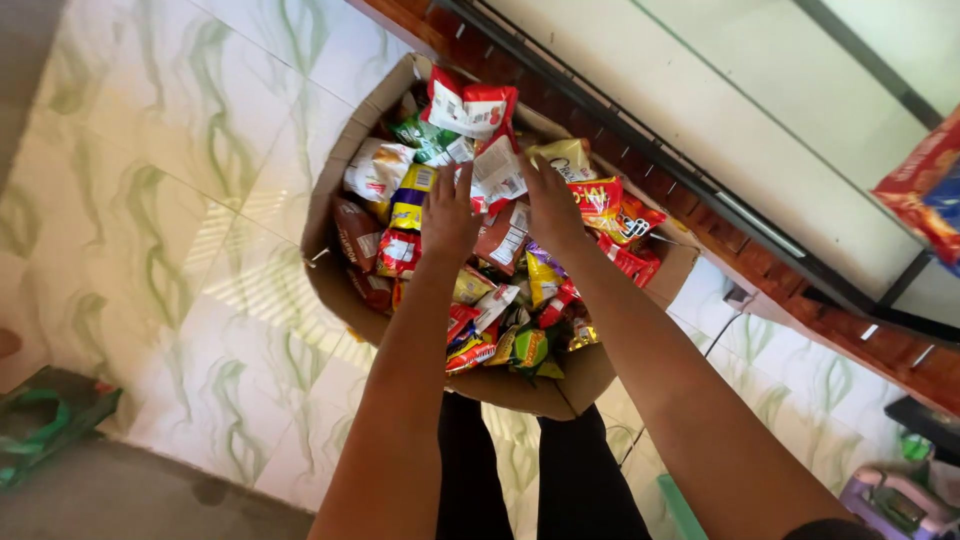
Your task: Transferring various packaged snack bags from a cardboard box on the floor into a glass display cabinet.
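A brown cardboard box (330, 275) stands on the floor, filled with many small snack packets in red, yellow, green and white. Both my arms reach down into it. My left hand (450, 215) rests on the packets near the middle, fingers spread beside a yellow packet (412, 195). My right hand (548, 200) lies just to the right, and both hands' fingers touch a red-and-white packet (497, 172) between them. Whether either hand grips it is unclear. Another red-and-white packet (470, 105) sticks up at the far side of the box.
The box sits on a cream and green marbled tile floor (170, 180) against a glass counter with a dark wooden base (640, 170). A green bag (45, 420) lies at the lower left. My dark trouser legs (540, 470) stand below the box. A cable (720, 335) runs by the counter.
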